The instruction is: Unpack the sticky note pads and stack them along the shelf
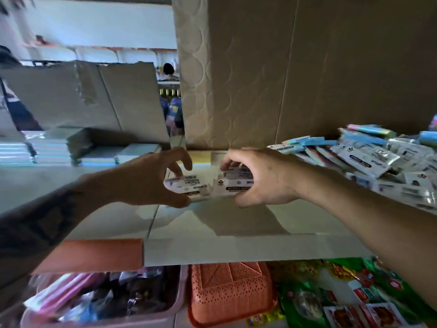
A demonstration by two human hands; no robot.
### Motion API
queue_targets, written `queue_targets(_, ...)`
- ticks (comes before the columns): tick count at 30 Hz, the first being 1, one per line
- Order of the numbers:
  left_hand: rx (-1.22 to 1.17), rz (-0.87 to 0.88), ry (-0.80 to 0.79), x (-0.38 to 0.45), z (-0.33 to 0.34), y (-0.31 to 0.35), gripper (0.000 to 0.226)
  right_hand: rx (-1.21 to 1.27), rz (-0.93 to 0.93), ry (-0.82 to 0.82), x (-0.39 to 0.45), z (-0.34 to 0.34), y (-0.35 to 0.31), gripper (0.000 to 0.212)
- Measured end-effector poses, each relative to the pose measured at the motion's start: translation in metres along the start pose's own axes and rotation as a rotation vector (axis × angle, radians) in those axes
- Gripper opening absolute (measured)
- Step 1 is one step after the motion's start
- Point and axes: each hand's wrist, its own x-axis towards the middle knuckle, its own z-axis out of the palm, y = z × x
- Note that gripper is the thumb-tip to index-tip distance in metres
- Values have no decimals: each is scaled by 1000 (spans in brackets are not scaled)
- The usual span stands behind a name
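While both hands meet at mid-shelf, I read the head view this way: my left hand (pixel 151 178) curls its fingers and thumb round a wrapped sticky note pad (pixel 186 188), and my right hand (pixel 262 178) grasps a second pad (pixel 236 183) touching the first, both held just above the white shelf (pixel 212 233). Unsorted packs lie in a loose heap (pixel 378 162) to the right; flat stacks of notebooks (pixel 47 150) sit at the left, with cardboard boxes (pixel 307 67) behind.

My worry is the glossy wrapping: two slick packs pressed edge to edge could slide apart or tip as I set them down, and my right forearm passes near the heap, so a careless sweep might drag packs off the front edge toward the orange basket (pixel 229 294) below.

Much is hard to read. Motion blur smears the labels, my hands cover most of both pads, and I cannot tell whether each hand holds one pad or several. A yellow pad (pixel 201 157) behind them is partly hidden.
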Motion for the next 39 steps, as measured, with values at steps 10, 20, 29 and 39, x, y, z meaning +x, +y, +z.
queue_targets(10,-11,1,10,-39,-3,-54,73,26,28,-160,35,28,-32,47)
queue_targets(20,-340,-17,89,-41,5,-68,65,78,-253,80,43,43,-63,45)
queue_targets(29,-703,59,127,-48,-2,-54,65,289,-289,326,51,56,-65,21)
queue_targets(39,-873,56,290,-47,5,-57,30,518,-182,333,53,54,-61,34)
